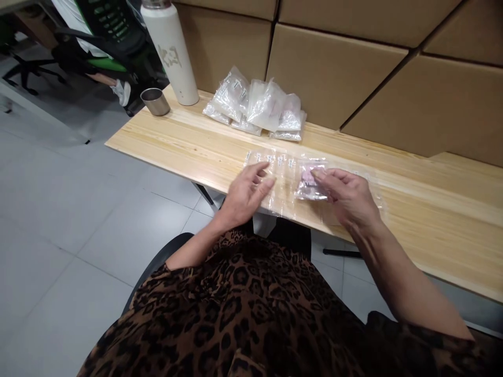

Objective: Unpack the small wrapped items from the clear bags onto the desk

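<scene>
My left hand (pixel 247 192) lies on the left part of a clear plastic bag (pixel 280 180) that is spread flat on the wooden table (pixel 188 144), its fingers stretched out and slightly curled. My right hand (pixel 348 196) is over the right part of the same bag, its fingertips pinching a small clear packet with pinkish contents (pixel 308 184). Small white marks show along the bag's far edge.
A pile of filled clear plastic bags (pixel 255 107) sits further back. A white flask (pixel 171 52) and a metal cup (pixel 154 101) stand at the table's far left corner. Cardboard boxes (pixel 338 68) line the back. An office chair (pixel 98 42) stands beyond the table.
</scene>
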